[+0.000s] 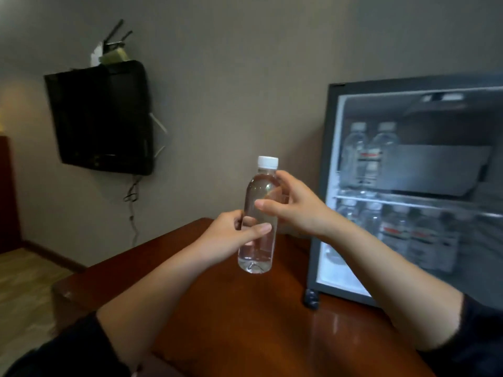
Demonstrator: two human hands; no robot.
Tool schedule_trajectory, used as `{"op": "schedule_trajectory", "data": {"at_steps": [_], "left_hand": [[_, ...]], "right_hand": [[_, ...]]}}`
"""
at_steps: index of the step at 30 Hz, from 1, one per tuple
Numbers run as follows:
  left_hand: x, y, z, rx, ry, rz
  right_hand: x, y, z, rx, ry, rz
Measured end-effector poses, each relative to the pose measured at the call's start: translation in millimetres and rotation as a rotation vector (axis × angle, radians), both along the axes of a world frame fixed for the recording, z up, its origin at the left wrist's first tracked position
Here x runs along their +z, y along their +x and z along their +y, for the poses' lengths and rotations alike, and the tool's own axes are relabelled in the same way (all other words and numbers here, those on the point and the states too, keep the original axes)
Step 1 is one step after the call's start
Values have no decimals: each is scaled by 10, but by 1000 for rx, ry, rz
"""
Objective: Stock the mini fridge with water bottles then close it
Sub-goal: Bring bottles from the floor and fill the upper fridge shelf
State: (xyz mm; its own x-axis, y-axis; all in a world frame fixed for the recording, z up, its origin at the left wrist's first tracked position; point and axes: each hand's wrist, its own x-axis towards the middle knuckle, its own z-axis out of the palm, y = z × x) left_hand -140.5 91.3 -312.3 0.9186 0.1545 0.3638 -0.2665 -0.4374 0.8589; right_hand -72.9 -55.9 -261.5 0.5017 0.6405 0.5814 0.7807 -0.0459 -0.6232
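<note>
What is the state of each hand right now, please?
Left hand: grips the lower part of the clear plastic water bottle with a white cap.
Right hand: grips the upper part of the same bottle.

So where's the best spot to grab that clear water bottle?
Probably around its straight middle, from the side: the water bottle is upright, its body round and even, narrowing under the white cap. Left hand and right hand both hold it there.
</note>
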Motion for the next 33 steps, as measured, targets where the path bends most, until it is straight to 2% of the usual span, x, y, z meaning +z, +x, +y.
{"op": "schedule_trajectory", "data": {"at_steps": [4,10,16,22,27,30,33], "left_hand": [[181,487,-505,-61,24,-107],[519,1093,-1259,-78,-6,-297],[615,1637,-1803,-84,16,-352],[436,2073,-2166,-154,34,-323],[178,2316,-2288,-152,234,-337],[84,2404,-2289,-58,408,-304],[16,2444,-2299,-26,480,-396]], "right_hand": [[157,290,-541,-156,82,12],[518,657,-1200,-441,142,-122],[703,940,-1650,-752,57,-250],[712,1300,-1913,-942,-10,-223],[737,1553,-1955,-1042,-62,-184],[781,1674,-1932,-1065,-102,-148],[823,1817,-1907,-1077,-109,-82]]}}
